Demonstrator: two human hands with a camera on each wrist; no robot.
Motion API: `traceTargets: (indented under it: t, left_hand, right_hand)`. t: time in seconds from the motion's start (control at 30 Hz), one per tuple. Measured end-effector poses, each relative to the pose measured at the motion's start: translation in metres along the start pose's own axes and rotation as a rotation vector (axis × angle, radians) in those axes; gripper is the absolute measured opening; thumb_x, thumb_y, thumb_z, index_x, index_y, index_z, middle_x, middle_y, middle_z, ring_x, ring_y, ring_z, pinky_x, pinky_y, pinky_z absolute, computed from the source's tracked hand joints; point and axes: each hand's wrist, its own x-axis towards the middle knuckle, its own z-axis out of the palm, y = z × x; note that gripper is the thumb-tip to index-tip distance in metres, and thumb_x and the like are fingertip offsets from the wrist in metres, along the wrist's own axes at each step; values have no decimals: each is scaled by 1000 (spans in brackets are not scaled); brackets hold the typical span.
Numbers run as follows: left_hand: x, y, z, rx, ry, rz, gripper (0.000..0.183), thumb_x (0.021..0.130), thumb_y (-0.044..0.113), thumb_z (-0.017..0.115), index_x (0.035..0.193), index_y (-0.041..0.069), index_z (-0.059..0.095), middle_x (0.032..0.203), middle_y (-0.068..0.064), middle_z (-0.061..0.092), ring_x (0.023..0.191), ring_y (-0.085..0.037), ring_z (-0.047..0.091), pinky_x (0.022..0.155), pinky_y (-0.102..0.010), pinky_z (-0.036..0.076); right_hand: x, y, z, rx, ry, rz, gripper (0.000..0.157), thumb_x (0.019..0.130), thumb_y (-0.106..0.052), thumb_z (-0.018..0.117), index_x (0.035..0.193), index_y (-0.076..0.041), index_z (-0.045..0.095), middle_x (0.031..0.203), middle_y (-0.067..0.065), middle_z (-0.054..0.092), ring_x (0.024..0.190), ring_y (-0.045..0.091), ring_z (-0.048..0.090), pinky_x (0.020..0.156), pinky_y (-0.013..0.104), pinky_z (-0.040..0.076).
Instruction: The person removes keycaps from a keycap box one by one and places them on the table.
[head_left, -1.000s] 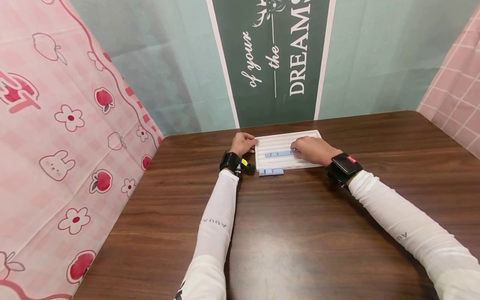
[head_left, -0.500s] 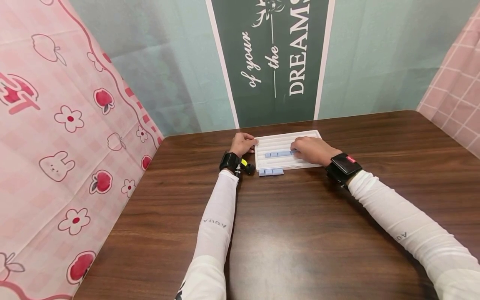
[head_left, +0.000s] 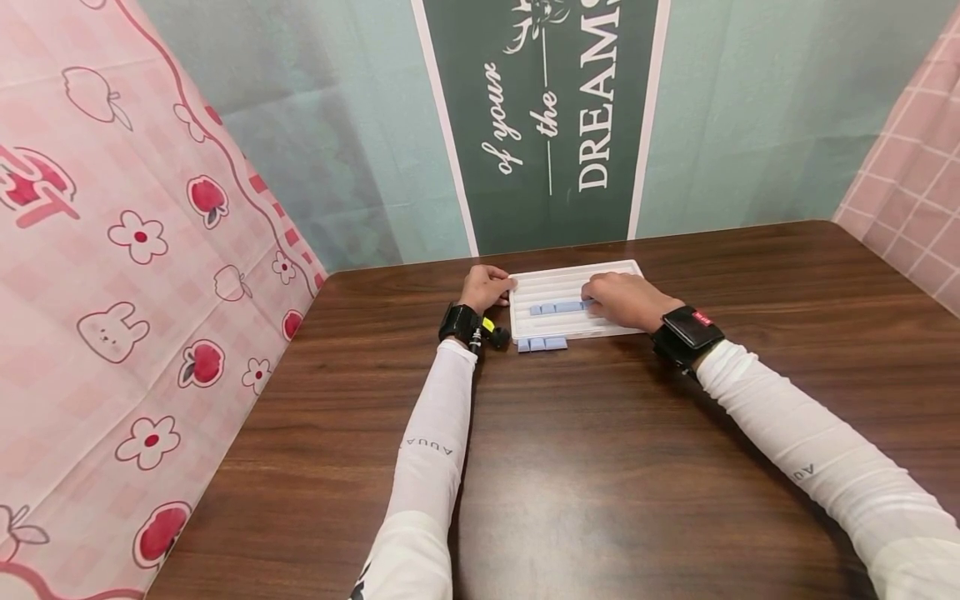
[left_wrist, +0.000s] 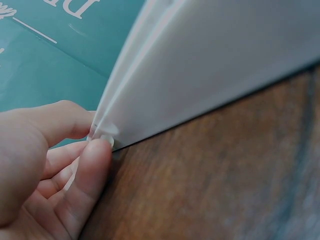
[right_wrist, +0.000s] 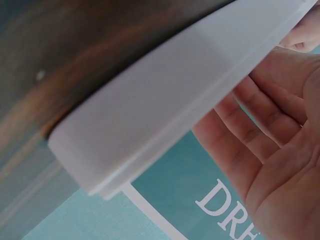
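Observation:
A white ridged tray (head_left: 547, 283) lies on the table, and a row of light blue keycaps (head_left: 557, 308) sits in one of its grooves. My left hand (head_left: 486, 287) pinches the tray's left edge near the far corner; the left wrist view shows thumb and index finger (left_wrist: 65, 120) on that corner. Over the tray's right half, my right hand (head_left: 626, 298) has thumb and index finger around the keycap at the row's right end. In the right wrist view the tray wall (right_wrist: 150, 100) hides those fingertips. Several more keycaps (head_left: 542, 343) lie along the tray's front edge.
The brown wooden table (head_left: 570, 467) reaches back to a green and teal wall cloth (head_left: 555, 167). A pink patterned cloth (head_left: 142, 333) hangs at the left. Beside my left wrist is a small black device (head_left: 497, 335) with a yellow tag.

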Motion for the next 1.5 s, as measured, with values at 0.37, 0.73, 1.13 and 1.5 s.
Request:
traceTargets:
  t: [0.37, 0.73, 1.13, 1.5]
  left_hand:
    - [0, 0, -1, 10, -1, -2, 28, 90, 9, 71, 112, -7, 68, 85, -9, 64, 64, -11, 59, 54, -19, 56]
    - [2, -1, 0, 7, -1, -5, 28, 90, 10, 71, 111, -8, 67, 85, -10, 66, 64, -11, 59, 54, -19, 56]
    - [0, 1, 0, 30, -1, 2, 29, 90, 11, 71, 113, -6, 68, 86, -9, 64, 63, -10, 59, 54, -18, 55]
    - [1, 0, 0, 17, 3, -7, 28, 90, 10, 71, 111, -7, 67, 84, -9, 65, 64, -11, 59, 54, -19, 55]
  right_hand:
    - [0, 1, -1, 10, 10, -3, 4, 89, -4, 67, 92, -5, 70, 84, 6, 62, 74, 21, 53, 68, 39, 49]
    - [-1, 2, -1, 19, 24, -10, 5, 89, -2, 66, 88, -6, 68, 82, 5, 60, 73, 21, 51, 67, 39, 47]
    - [-1, 7, -4, 59, 46, -33, 9, 90, 2, 62, 87, -4, 69, 83, 7, 62, 77, 22, 55, 70, 39, 49]
    - [0, 9, -7, 96, 50, -61, 8, 89, 4, 63, 88, 0, 70, 78, 7, 62, 72, 21, 50, 66, 35, 45]
